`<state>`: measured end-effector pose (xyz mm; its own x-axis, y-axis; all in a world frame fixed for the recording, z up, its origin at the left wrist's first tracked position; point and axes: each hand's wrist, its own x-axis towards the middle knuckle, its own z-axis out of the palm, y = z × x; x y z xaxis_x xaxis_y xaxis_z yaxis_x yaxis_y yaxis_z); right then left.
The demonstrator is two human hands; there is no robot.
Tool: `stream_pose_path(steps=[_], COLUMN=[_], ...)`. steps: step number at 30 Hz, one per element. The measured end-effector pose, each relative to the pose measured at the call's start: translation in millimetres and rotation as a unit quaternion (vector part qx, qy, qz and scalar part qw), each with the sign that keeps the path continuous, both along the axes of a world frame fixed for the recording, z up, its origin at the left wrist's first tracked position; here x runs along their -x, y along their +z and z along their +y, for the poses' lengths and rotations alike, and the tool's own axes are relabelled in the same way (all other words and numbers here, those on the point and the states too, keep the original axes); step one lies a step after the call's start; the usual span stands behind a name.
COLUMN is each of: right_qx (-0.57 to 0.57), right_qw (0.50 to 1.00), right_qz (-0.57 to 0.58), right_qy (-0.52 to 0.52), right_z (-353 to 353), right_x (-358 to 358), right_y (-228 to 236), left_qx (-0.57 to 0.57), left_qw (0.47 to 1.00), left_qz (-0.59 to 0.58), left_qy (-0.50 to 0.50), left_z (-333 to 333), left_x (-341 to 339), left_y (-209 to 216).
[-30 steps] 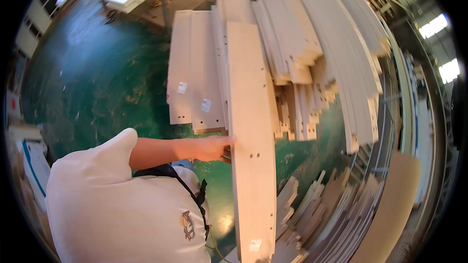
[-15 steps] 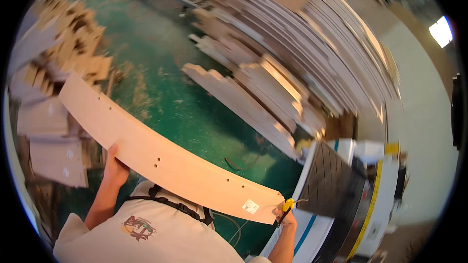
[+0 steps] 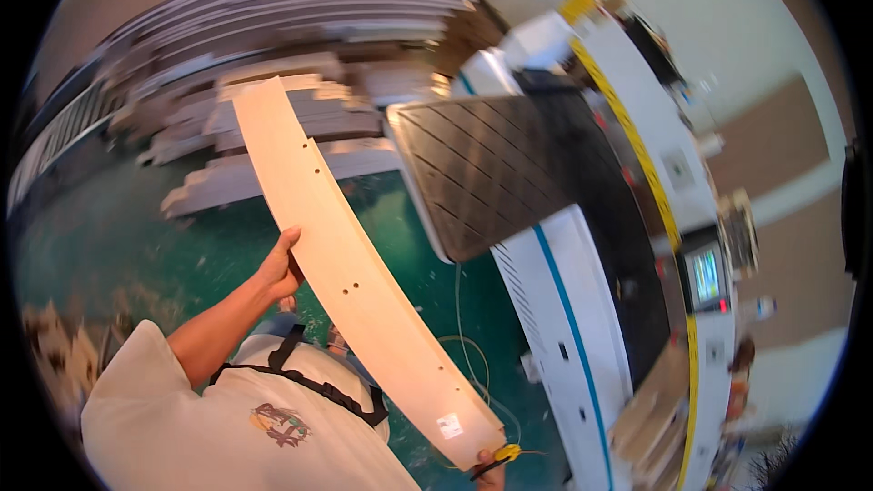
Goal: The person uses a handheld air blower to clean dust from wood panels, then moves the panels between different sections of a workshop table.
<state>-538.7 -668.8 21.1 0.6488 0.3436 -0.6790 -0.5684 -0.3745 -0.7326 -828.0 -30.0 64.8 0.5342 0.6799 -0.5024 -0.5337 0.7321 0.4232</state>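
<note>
While I watched, my left hand (image 3: 280, 271) gripped the left edge of a long, pale wooden board (image 3: 350, 268), smooth, drilled with small holes, a small white square label near its lower end. My right hand (image 3: 489, 475), barely visible, closed on that lower end. Beyond lay a black ribbed conveyor (image 3: 482, 168) and stacked boards (image 3: 273, 118).

board (image 3: 350, 259): pale cream wood, small dark drilled holes, a white sticker near its lower end
floor (image 3: 109, 236): dark green, scuffed
machine bed (image 3: 482, 168): black with a diagonal grooved pattern
machine body (image 3: 555, 309): white with a blue stripe and a yellow edge strip
shirt (image 3: 209, 427): white with a small coloured print, black straps
</note>
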Motion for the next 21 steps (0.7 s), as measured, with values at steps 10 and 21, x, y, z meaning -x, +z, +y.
stream_pose_path(steps=[10, 21], right_qx=[0.005, -0.118], right_qw=[0.932, 0.895], right_qz=[0.081, 0.041], right_qy=[-0.353, -0.427], right_z=[154, 487], right_x=[231, 271], right_y=[-38, 7], left_qx=[-0.052, -0.197], left_qw=[0.889, 0.665], left_qz=[0.052, 0.154], left_qy=[-0.453, -0.704], left_z=[55, 102], left_x=[-193, -174], left_y=[-63, -54])
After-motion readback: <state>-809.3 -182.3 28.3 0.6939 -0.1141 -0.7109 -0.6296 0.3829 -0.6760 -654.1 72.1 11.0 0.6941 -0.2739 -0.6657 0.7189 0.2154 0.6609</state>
